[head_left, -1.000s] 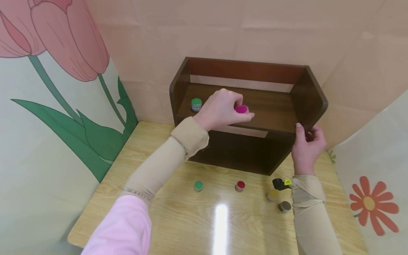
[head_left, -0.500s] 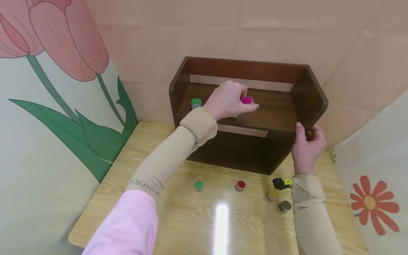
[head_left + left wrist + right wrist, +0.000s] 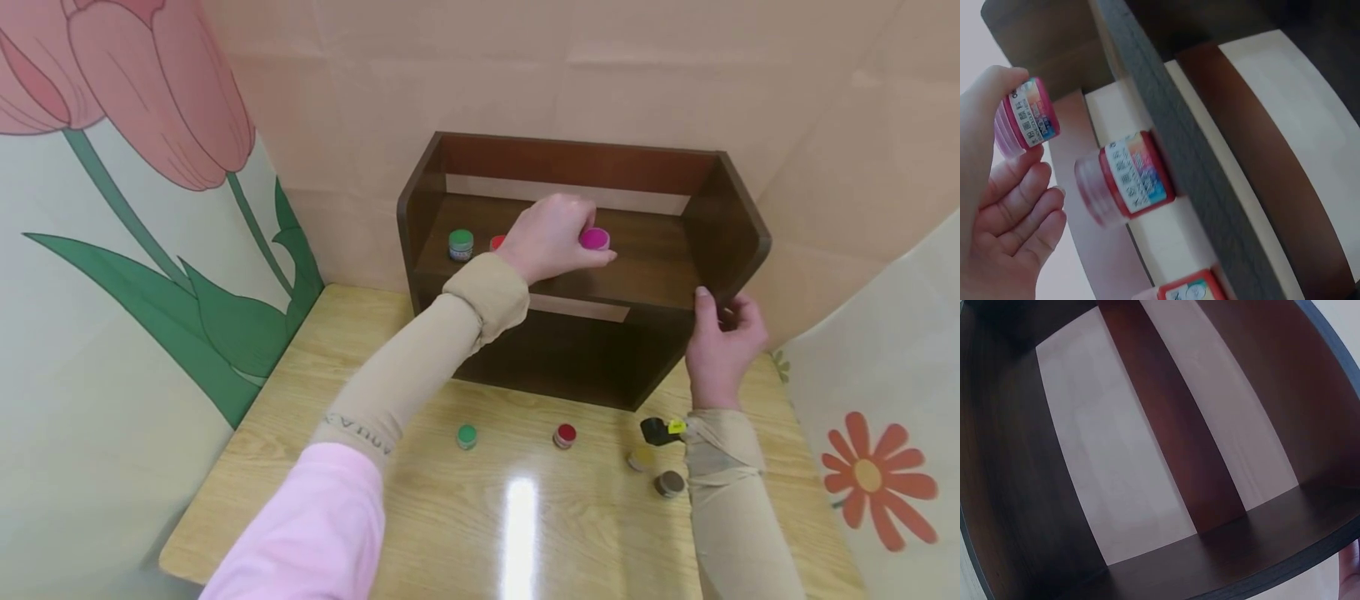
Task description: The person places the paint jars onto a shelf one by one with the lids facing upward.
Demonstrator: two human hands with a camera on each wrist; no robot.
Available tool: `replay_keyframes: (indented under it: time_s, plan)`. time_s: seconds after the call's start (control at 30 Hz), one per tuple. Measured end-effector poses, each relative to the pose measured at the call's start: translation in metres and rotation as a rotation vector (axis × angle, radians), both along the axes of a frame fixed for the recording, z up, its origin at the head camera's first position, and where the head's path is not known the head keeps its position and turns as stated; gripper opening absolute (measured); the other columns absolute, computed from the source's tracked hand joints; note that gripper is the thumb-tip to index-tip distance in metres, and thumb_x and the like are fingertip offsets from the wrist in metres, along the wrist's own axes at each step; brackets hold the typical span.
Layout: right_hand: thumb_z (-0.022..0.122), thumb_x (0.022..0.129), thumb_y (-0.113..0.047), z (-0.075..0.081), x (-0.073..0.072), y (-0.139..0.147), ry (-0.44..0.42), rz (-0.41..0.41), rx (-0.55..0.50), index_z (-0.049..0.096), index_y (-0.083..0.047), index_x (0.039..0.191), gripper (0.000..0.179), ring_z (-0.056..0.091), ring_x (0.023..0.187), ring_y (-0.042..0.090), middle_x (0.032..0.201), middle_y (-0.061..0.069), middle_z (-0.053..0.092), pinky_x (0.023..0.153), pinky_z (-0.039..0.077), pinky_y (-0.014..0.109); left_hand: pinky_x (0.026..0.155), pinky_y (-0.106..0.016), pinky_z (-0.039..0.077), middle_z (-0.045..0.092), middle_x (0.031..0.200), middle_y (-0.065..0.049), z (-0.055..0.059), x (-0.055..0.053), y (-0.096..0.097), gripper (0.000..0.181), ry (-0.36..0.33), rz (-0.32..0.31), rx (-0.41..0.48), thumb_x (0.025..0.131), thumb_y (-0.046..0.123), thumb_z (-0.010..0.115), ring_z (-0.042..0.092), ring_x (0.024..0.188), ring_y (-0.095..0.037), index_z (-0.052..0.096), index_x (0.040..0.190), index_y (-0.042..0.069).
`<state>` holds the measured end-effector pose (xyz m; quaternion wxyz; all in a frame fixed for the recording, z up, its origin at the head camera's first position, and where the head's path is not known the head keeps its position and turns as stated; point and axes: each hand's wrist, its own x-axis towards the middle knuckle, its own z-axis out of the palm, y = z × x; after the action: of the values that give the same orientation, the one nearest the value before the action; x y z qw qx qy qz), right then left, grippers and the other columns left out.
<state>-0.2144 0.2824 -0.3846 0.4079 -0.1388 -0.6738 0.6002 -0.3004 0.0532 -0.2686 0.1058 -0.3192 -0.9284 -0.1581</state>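
My left hand (image 3: 551,237) pinches a small jar of magenta paint (image 3: 596,240) between thumb and fingers, over the upper board of a dark brown shelf unit (image 3: 645,279). Seen from the left wrist, the held jar (image 3: 1030,117) is apart from the board, and a red jar (image 3: 1138,178) stands on it nearby. Another red jar (image 3: 1192,289) shows at the lower edge of that view. In the head view a green jar (image 3: 461,244) stands at the board's left, and an orange-red one (image 3: 498,242) is partly hidden by my hand. My right hand (image 3: 723,346) grips the unit's right side panel.
On the wooden table (image 3: 420,517) in front of the unit stand a green jar (image 3: 467,437), a red jar (image 3: 565,436), a yellow jar (image 3: 641,459) and a dark jar (image 3: 670,484). A black wrist camera (image 3: 658,432) sits at the right cuff.
My left hand has moved right along the upper board with the magenta jar, first rising, then lowering slightly. The orange-red jar has come into view behind it. My right hand stays put.
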Motion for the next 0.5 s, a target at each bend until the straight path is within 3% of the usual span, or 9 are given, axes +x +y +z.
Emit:
replay_keyframes:
  time_s: [0.13,0.27,0.5]
  plan:
    - [0.076,0.093,-0.021,-0.002,-0.001,0.001,0.001,-0.003,0.011,0.073,-0.004,0.102,0.020,0.059,0.083,0.012,0.089,-0.006,0.061,0.078,0.045,0.024,0.064,-0.022,0.047,0.061,0.087,0.005,-0.004,0.000,0.006,0.045,-0.002,0.038,-0.024,0.088,0.060,0.066,0.055,0.081,-0.010,0.059,0.093,0.016]
    - [0.077,0.091,-0.021,-0.014,-0.011,0.010,0.011,-0.001,0.007,0.073,-0.003,0.102,0.021,0.060,0.082,0.012,0.089,-0.006,0.062,0.078,0.045,0.024,0.062,-0.024,0.047,0.061,0.085,0.005,-0.007,-0.001,0.010,0.045,0.016,0.079,-0.052,0.088,0.062,0.065,0.055,0.080,-0.011,0.061,0.090,0.016]
    - [0.078,0.091,-0.023,-0.029,-0.024,0.024,-0.004,-0.010,-0.010,0.074,-0.008,0.104,0.021,0.060,0.084,0.012,0.092,-0.005,0.063,0.079,0.045,0.023,0.063,-0.026,0.048,0.060,0.083,0.005,-0.013,-0.004,0.015,0.045,0.015,0.101,-0.122,0.089,0.063,0.062,0.055,0.080,-0.012,0.060,0.085,0.018]
